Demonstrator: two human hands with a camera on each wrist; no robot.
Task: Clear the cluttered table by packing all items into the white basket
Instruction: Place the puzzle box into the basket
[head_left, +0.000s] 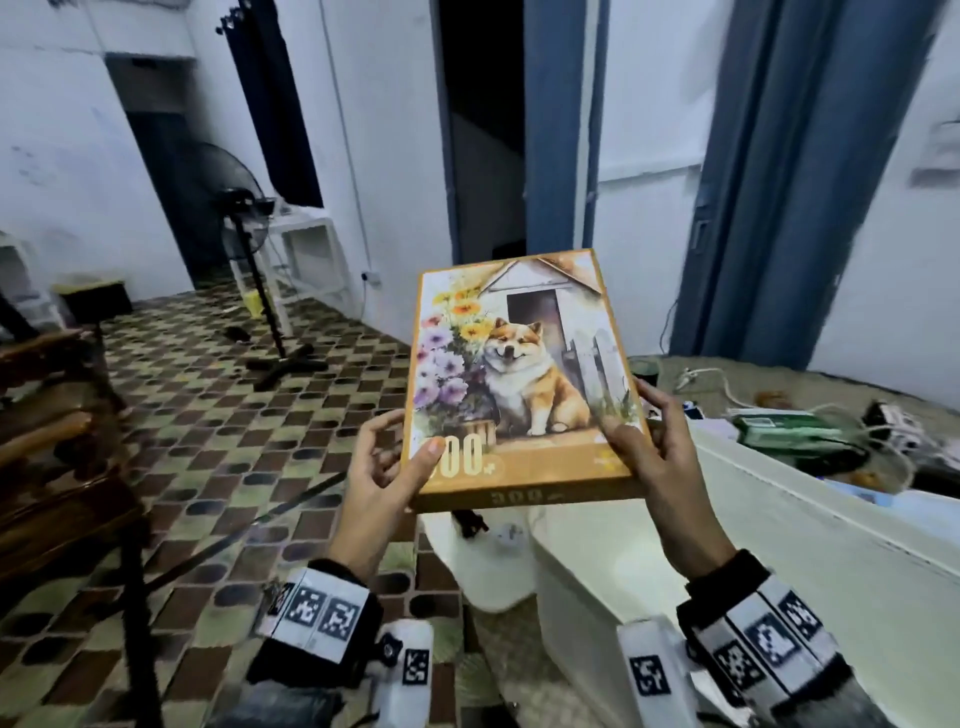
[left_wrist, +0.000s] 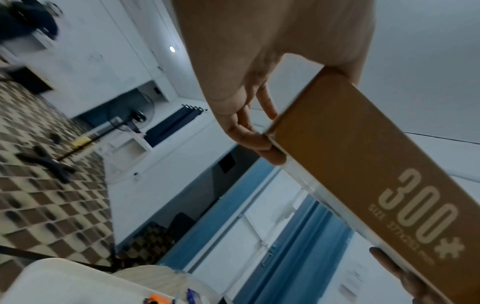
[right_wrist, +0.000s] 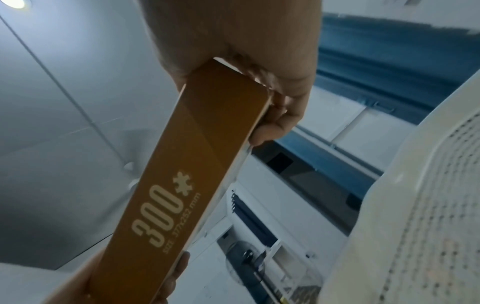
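Puzzle box (head_left: 522, 374) is held in the air, both hands pinching its near corners: left hand (head_left: 382, 467) at 7 o'clock, right hand (head_left: 647, 447) at 5. Long axis runs 12–6. White basket (head_left: 810, 525) sits below at 4 o'clock, nearer the right hand.

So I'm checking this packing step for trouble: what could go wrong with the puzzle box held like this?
1. The left hand and right hand pinch only the near corners of the puzzle box, so its far end could tip or slip.
2. The white basket sits below and to the right; the flat box might catch its rim.
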